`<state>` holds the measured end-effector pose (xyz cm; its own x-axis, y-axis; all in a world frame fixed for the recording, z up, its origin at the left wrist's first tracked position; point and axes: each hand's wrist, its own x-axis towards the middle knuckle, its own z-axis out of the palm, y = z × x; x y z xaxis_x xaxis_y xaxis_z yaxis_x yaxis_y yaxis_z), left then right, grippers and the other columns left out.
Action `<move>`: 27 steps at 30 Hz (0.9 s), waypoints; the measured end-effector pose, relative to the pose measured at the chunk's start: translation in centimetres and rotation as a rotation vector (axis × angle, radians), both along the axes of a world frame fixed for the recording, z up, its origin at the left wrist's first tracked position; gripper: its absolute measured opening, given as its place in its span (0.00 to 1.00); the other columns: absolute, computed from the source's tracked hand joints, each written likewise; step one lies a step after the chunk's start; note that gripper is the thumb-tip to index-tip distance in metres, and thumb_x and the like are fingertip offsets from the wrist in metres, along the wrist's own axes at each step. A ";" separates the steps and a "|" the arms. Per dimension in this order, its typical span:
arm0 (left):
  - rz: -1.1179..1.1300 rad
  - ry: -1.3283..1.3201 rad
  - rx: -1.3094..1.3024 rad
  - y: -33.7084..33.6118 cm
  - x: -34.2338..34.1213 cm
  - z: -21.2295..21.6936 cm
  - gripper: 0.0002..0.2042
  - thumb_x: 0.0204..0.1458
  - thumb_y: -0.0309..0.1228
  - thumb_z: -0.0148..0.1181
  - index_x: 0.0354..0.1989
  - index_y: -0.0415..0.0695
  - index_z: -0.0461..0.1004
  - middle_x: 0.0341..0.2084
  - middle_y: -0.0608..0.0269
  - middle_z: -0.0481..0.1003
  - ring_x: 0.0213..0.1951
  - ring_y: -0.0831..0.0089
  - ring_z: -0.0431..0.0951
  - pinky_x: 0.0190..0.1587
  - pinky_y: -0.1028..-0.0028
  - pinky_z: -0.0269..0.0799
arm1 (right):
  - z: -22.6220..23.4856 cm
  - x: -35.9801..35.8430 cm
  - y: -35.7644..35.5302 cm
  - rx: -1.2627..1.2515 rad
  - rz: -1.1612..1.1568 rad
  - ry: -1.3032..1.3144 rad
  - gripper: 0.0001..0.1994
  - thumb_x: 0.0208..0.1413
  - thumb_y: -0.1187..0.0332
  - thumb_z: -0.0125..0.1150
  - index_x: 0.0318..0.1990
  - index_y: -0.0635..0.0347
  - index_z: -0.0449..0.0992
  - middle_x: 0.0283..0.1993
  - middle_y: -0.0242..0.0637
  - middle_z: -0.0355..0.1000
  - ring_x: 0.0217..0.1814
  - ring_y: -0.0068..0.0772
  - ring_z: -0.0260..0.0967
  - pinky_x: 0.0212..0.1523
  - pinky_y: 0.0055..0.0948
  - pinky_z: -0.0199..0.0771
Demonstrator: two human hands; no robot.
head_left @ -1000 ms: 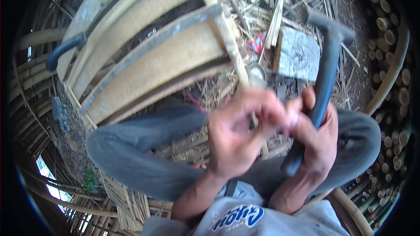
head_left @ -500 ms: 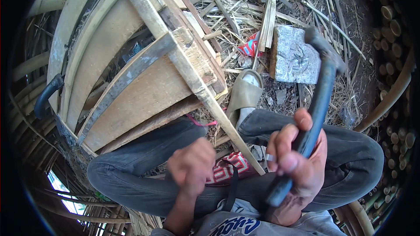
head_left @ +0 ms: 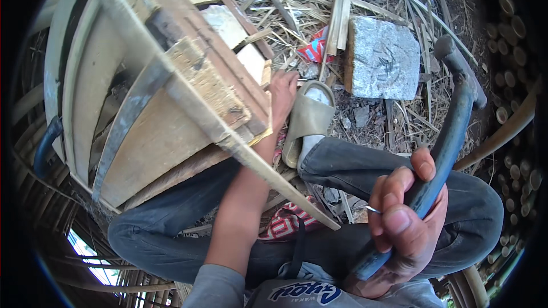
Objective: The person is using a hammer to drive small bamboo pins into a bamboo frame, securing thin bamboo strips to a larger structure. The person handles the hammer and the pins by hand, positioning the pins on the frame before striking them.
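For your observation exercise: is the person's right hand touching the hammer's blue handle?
Touching. The head view shows the right hand wrapped around the blue handle of the hammer, fingers and thumb closed on it.

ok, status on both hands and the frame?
Left hand reaching to the bamboo frame, at its edge. Right hand gripping the hammer, thin nail pinched at the fingertips. Sandal and grey stone block beside.

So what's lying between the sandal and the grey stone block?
In the head view, only ground litter: bamboo splints and straw scraps on bare dirt separate the sandal from the stone block. A red wrapper lies just above that gap, under bamboo strips.
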<state>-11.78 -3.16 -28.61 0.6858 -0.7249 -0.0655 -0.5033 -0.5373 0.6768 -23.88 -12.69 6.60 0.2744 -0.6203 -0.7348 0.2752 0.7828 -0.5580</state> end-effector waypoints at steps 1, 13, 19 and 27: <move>0.020 -0.003 -0.057 -0.2 0.2 -0.6 0.07 0.55 0.31 0.67 0.39 0.44 0.86 0.31 0.53 0.82 0.37 0.55 0.82 0.40 0.60 0.74 | -0.1 0.5 0.2 -0.058 0.033 0.073 0.32 0.40 0.81 0.74 0.48 0.58 0.56 0.27 0.40 0.73 0.22 0.27 0.70 0.20 0.21 0.70; -0.057 0.162 -0.018 -0.2 1.5 -2.8 0.15 0.49 0.25 0.70 0.48 0.44 0.84 0.23 0.53 0.76 0.27 0.58 0.76 0.37 0.61 0.73 | -1.2 0.0 0.7 -0.045 0.123 0.082 0.33 0.38 0.77 0.77 0.46 0.55 0.56 0.23 0.36 0.71 0.16 0.25 0.65 0.11 0.19 0.59; -0.090 0.201 -0.018 0.5 1.8 -2.5 0.16 0.47 0.23 0.71 0.47 0.44 0.83 0.25 0.55 0.76 0.31 0.57 0.77 0.41 0.61 0.73 | -1.1 0.2 0.7 -0.032 0.129 0.109 0.33 0.38 0.77 0.78 0.46 0.56 0.56 0.23 0.36 0.71 0.15 0.25 0.65 0.11 0.19 0.59; -0.086 0.209 -0.054 0.2 1.3 -1.8 0.16 0.45 0.19 0.69 0.45 0.45 0.82 0.29 0.57 0.76 0.37 0.58 0.77 0.45 0.61 0.72 | -0.3 1.4 0.7 0.078 0.119 0.118 0.33 0.38 0.78 0.77 0.46 0.56 0.57 0.22 0.37 0.70 0.15 0.24 0.66 0.11 0.18 0.59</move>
<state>-10.49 -2.92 -30.39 0.5970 -0.7864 -0.1585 -0.3919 -0.4583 0.7978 -22.49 -12.02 6.28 0.2516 -0.5283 -0.8109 0.1143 0.8482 -0.5171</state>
